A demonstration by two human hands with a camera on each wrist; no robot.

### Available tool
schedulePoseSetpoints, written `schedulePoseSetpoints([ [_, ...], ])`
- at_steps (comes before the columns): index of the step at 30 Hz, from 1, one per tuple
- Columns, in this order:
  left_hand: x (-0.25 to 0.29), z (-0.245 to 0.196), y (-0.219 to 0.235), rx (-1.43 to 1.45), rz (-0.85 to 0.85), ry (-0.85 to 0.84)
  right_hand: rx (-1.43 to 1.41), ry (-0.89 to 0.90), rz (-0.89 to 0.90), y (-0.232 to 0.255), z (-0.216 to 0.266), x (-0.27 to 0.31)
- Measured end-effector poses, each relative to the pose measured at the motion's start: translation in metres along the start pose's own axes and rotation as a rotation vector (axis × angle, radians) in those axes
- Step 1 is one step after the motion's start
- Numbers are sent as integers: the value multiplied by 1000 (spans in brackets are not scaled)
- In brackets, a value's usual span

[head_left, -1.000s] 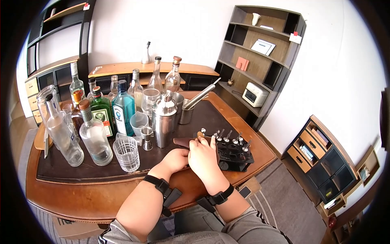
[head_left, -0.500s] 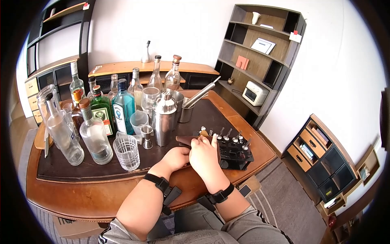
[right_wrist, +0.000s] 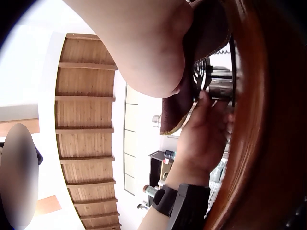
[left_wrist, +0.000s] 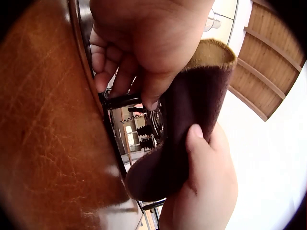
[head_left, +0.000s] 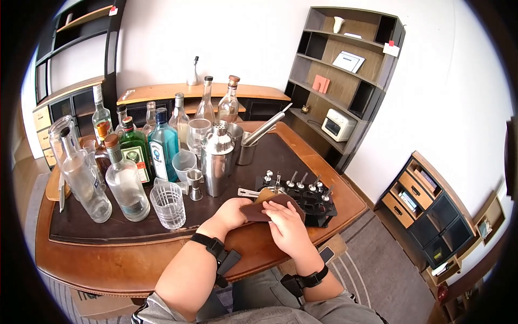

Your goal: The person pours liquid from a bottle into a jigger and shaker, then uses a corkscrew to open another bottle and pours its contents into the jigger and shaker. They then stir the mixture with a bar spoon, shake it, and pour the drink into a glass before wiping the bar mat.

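Note:
A brown leather piece with a tan inside lies between my hands, folded into a curve in the left wrist view. My right hand holds it, thumb along its outer face. At its left edge my left hand has thumb and fingers closed on a dark slotted metal piece that looks like a bar strainer. Much of this piece is behind the leather and fingers. Beyond the leather, a flat metal end with a slot sticks out.
A black rack with pourers stands right of my hands. To the left are a steel shaker, a jigger, a cut glass and several bottles, including a blue one. The table's leather edge runs in front.
My right hand has shifted right and turned, its fingers now more spread. The leather has opened out toward the right, and the flat metal end now shows beyond it. The left hand stays nearly in place.

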State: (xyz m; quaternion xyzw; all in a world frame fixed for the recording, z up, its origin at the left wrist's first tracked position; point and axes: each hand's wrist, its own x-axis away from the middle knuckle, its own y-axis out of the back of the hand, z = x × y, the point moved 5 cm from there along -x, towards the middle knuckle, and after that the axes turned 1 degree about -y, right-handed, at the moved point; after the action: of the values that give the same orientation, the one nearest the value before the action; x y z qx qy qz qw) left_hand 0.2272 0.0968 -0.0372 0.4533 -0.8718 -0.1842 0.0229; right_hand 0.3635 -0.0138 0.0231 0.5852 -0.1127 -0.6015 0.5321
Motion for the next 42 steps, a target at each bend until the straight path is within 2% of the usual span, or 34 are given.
schedulePoseSetpoints([
  [2,0,-6,1,-116,15,101,-22,-39,-38,10,-9,8],
  [3,2,-11,1,-70,-3,162,-17,-65,-70,14,-15,12],
  [6,9,-27,2,-76,-17,203,148,-192,-106,28,-34,18],
  [8,7,-22,2,-98,-17,180,212,-240,-168,33,-45,24],
  [12,3,-15,1,-101,-21,155,270,-199,-184,23,-40,29],
  [15,10,-29,2,-96,-20,237,250,-150,-205,12,-23,27],
  [18,0,-2,-1,5,-23,185,219,-100,-159,5,-7,22],
  [21,1,-4,0,-106,-27,-8,165,-55,-132,-2,3,17],
  [24,8,-20,2,-96,-14,-60,135,-22,-97,-3,8,14],
  [27,3,-12,2,-154,-5,77,85,-17,-80,3,5,15],
  [30,3,-13,0,-11,-28,176,65,-29,-84,11,-8,24],
  [36,7,-25,1,-44,-27,164,89,-147,-213,37,-39,43],
  [40,3,-16,1,-85,-23,142,231,-295,-274,50,-65,48],
  [42,3,-15,0,-76,-26,156,244,-293,-290,50,-62,48],
])
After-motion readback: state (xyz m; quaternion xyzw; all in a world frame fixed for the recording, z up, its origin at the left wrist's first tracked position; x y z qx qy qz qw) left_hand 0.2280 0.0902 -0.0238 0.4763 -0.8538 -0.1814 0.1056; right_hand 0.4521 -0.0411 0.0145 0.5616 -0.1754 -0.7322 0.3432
